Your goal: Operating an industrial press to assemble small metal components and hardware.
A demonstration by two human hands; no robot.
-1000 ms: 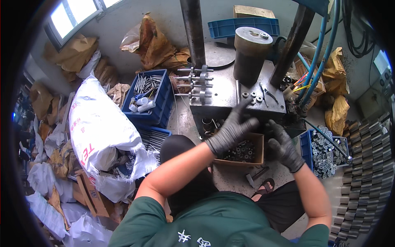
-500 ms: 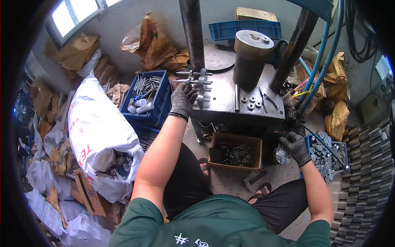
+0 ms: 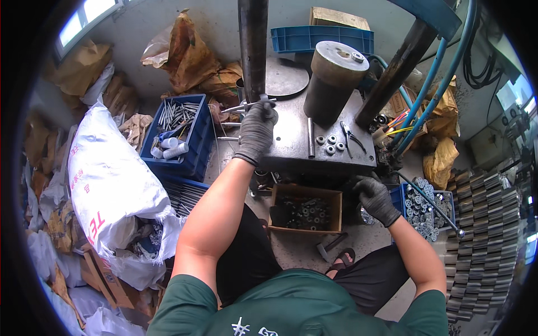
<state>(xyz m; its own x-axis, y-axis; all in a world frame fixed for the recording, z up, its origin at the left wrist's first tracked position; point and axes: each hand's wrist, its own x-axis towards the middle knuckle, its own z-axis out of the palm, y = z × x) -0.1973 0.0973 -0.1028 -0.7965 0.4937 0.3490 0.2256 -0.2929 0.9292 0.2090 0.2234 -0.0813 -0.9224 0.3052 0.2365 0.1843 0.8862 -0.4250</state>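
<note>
My gloved left hand (image 3: 259,130) lies over a row of metal shafts (image 3: 232,124) at the left edge of the steel press table (image 3: 280,150). Its fingers are curled round one shaft, and the parts fitted on the shafts are mostly hidden beneath the glove. My gloved right hand (image 3: 379,198) hovers just off the table's front right corner with loosely bent, parted fingers; nothing shows in it. Below it, a shiny round container (image 3: 367,217) is partly covered. A metal rod (image 3: 311,138), several small bearings (image 3: 330,144) and pliers (image 3: 352,139) lie on the table.
A thick steel cylinder (image 3: 337,78) stands on the table between two press columns (image 3: 253,50). Blue crates hold shafts (image 3: 178,115) on the left and gears (image 3: 423,210) on the right. A cardboard box (image 3: 307,224) and a hammer (image 3: 332,246) are on the floor. Stacked metal tubes (image 3: 485,224) stand far right.
My left hand has moved up and over the shafts, covering their fitted parts. My right hand has shifted left and up, toward the table's front corner. The whole view has shifted slightly.
</note>
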